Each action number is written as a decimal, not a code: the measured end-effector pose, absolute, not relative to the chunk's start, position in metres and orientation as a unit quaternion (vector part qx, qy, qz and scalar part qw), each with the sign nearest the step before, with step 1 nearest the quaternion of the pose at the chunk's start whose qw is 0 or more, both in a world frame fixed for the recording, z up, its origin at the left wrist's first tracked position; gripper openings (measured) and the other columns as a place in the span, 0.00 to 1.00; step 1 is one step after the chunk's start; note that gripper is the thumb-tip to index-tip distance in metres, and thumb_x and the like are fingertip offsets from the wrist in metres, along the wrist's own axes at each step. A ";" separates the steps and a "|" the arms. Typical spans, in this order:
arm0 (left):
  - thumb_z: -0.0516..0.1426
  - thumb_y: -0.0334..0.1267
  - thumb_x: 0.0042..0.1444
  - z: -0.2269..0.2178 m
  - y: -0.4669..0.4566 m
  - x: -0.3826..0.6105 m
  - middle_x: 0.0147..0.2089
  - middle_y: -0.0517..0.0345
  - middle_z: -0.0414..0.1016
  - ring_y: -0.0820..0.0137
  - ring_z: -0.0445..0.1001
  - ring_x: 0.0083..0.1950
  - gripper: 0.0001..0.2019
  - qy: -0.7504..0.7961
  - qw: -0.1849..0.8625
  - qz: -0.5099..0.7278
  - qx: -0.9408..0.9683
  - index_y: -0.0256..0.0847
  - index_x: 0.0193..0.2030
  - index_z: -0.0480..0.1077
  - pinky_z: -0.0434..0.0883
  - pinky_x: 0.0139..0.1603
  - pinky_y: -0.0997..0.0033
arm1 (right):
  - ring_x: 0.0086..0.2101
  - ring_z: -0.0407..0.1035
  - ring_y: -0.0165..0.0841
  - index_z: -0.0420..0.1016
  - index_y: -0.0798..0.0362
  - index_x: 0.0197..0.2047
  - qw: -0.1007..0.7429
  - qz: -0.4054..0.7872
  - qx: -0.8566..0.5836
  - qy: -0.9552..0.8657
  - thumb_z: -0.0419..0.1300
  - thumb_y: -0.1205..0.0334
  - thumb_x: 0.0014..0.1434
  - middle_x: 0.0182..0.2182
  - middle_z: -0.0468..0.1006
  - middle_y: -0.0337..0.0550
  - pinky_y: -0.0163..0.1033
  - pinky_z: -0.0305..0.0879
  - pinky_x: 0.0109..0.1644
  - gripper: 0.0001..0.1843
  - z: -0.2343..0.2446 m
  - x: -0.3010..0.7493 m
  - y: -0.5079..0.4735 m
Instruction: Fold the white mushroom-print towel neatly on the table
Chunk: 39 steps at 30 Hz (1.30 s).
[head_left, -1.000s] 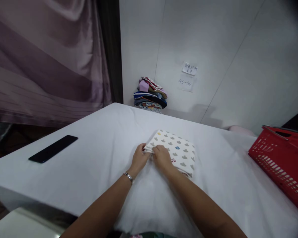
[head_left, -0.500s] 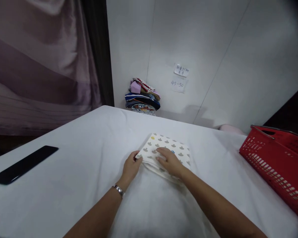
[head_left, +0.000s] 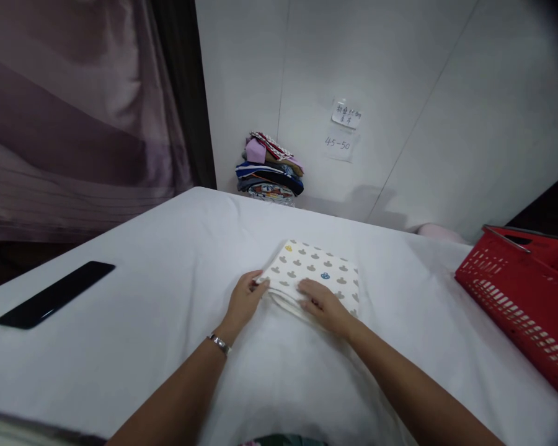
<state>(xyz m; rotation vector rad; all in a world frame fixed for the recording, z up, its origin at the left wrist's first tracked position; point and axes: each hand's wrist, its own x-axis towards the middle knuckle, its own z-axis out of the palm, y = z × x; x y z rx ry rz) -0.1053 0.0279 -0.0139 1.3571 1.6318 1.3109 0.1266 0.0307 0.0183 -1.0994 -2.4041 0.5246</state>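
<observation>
A folded white cloth [head_left: 314, 263] with grey mushroom-like prints, plus a yellow and a blue one, lies on the white-covered table. My left hand [head_left: 246, 300], with a silver bracelet at the wrist, pinches the cloth's near left corner, thumb on top. At the middle of the near edge, my right hand [head_left: 324, 306] has its fingers curled together on the fabric. Loose folded layers show along that edge between both hands. The right hand's fingertips are partly hidden.
A long black flat object [head_left: 56, 294] lies on the table [head_left: 144, 347] at left. To the right stands a red perforated basket [head_left: 521, 303] with a metal handle. Behind the far edge rises a stack of folded clothes [head_left: 270, 167] against the wall. Handwritten paper notes [head_left: 339, 142] hang there.
My right hand has drawn back from the cloth's top toward its near edge, its fingers now more curled, uncovering the blue print. The left hand keeps the corner. The view has tilted slightly.
</observation>
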 end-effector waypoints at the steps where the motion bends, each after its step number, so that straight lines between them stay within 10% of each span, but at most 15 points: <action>1: 0.57 0.46 0.49 -0.012 0.027 -0.106 0.50 0.53 0.69 0.67 0.70 0.47 0.22 0.620 0.292 0.492 0.536 0.42 0.50 0.68 0.69 0.45 0.69 | 0.54 0.60 0.37 0.68 0.47 0.54 0.252 0.189 -0.407 -0.858 0.50 0.60 0.61 0.53 0.69 0.45 0.46 0.57 0.57 0.18 0.019 0.126 0.031; 11: 0.49 0.38 0.57 0.000 0.026 -0.115 0.55 0.56 0.66 0.66 0.62 0.57 0.12 0.557 0.149 0.363 0.733 0.45 0.42 0.73 0.63 0.57 0.62 | 0.40 0.66 0.34 0.74 0.51 0.43 0.212 0.103 -0.415 -0.879 0.52 0.64 0.60 0.37 0.73 0.45 0.40 0.62 0.45 0.11 0.016 0.117 0.032; 25: 0.52 0.35 0.53 0.010 0.019 -0.134 0.59 0.54 0.63 0.66 0.62 0.58 0.20 0.506 0.118 0.273 0.810 0.45 0.54 0.65 0.62 0.58 0.65 | 0.40 0.65 0.36 0.70 0.50 0.47 0.188 0.089 -0.395 -0.895 0.57 0.59 0.57 0.40 0.71 0.46 0.41 0.62 0.43 0.14 0.016 0.119 0.025; 39: 0.49 0.26 0.53 -0.001 0.036 -0.131 0.55 0.58 0.68 0.69 0.69 0.51 0.15 0.526 0.045 0.266 0.806 0.47 0.41 0.71 0.65 0.50 0.69 | 0.40 0.63 0.37 0.69 0.52 0.49 0.195 0.066 -0.374 -0.904 0.51 0.66 0.59 0.41 0.70 0.47 0.42 0.61 0.46 0.15 0.012 0.118 0.019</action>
